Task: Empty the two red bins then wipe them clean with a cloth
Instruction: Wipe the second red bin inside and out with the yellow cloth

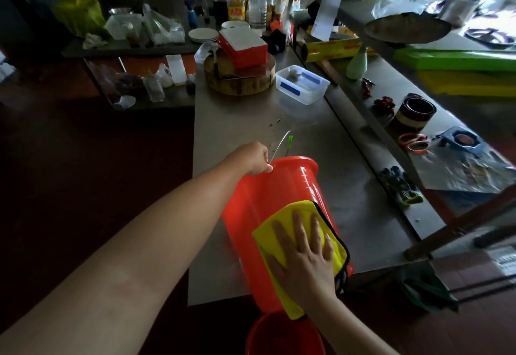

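- The red bin [268, 195] lies on its side on the steel table [237, 120]. Its long axis runs away from the person, its rimmed mouth points to the far end, and its base hangs over the near edge.
- It looks like thin, glossy plastic: probably light, a bit springy and slippery, and likely to roll on its round wall.
- The left hand [252, 158] curls round the rim where the wire handle [280, 144] attaches. This stiff lip seems the surest place to hold.
- The right hand [304, 254] lies flat with fingers spread, pressing the yellow cloth [269, 239] onto the upturned wall near the base.
- A second red bin [282, 332] stands below the table edge, mouth upward.
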### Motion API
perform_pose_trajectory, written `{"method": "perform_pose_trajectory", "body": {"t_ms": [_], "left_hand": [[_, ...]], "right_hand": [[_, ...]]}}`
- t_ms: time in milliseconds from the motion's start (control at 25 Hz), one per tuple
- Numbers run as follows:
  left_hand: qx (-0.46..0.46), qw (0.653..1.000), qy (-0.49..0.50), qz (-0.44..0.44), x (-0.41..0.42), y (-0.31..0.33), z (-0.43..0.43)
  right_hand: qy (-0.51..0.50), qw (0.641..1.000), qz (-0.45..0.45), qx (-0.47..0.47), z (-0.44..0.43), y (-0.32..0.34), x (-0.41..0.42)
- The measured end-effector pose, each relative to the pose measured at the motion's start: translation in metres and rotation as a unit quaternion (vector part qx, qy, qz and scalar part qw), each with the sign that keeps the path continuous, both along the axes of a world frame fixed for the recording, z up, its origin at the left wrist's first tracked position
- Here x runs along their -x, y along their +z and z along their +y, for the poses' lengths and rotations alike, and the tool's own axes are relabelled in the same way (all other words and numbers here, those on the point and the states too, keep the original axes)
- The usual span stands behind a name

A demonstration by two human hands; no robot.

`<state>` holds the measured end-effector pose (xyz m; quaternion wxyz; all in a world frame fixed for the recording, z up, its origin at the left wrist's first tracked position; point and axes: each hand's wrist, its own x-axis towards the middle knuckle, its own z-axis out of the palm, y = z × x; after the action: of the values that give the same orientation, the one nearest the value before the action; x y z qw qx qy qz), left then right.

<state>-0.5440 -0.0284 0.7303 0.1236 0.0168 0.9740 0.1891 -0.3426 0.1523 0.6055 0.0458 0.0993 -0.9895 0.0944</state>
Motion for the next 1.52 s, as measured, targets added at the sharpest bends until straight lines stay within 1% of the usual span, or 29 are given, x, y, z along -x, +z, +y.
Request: {"method": "perform_pose_trajectory", "body": {"t_ms": [200, 320, 440, 520, 720, 840, 920, 1080, 1360, 1520], "left_hand": [[-0.009, 1.000, 0.012, -0.001, 0.000, -0.004, -0.006], [-0.016, 1.000, 0.016, 0.007, -0.001, -0.006, -0.012], [-0.024, 1.000, 0.019, 0.002, -0.002, -0.008, -0.016], [-0.028, 0.999, 0.024, 0.001, -0.004, -0.009, -0.018], [-0.019, 0.999, 0.026, 0.010, -0.011, -0.008, -0.021], [-0.020, 0.999, 0.024, 0.012, -0.012, -0.007, -0.021], [-0.018, 1.000, 0.020, 0.012, -0.013, -0.007, -0.022], [-0.017, 1.000, 0.022, 0.012, -0.019, -0.009, -0.030], [-0.026, 0.998, 0.048, 0.038, -0.037, -0.021, -0.053], [-0.036, 0.994, 0.084, 0.059, -0.051, -0.030, -0.060]], "right_hand": [[-0.030, 0.995, -0.086, 0.028, -0.024, 0.027, 0.074], [-0.034, 0.992, -0.112, 0.047, -0.032, 0.039, 0.106], [-0.027, 0.994, -0.095, 0.048, -0.028, 0.034, 0.098], [-0.032, 0.995, -0.076, 0.050, -0.019, 0.027, 0.080], [-0.042, 0.997, -0.061, 0.038, 0.010, 0.015, 0.027], [-0.042, 0.997, -0.060, 0.026, 0.022, 0.010, 0.000], [-0.046, 0.996, -0.076, 0.019, 0.024, 0.011, -0.006], [-0.046, 0.993, -0.103, 0.031, 0.011, 0.018, 0.015], [-0.050, 0.986, -0.139, 0.074, -0.032, 0.039, 0.102], [-0.037, 0.987, -0.134, 0.083, -0.043, 0.041, 0.119]]}}
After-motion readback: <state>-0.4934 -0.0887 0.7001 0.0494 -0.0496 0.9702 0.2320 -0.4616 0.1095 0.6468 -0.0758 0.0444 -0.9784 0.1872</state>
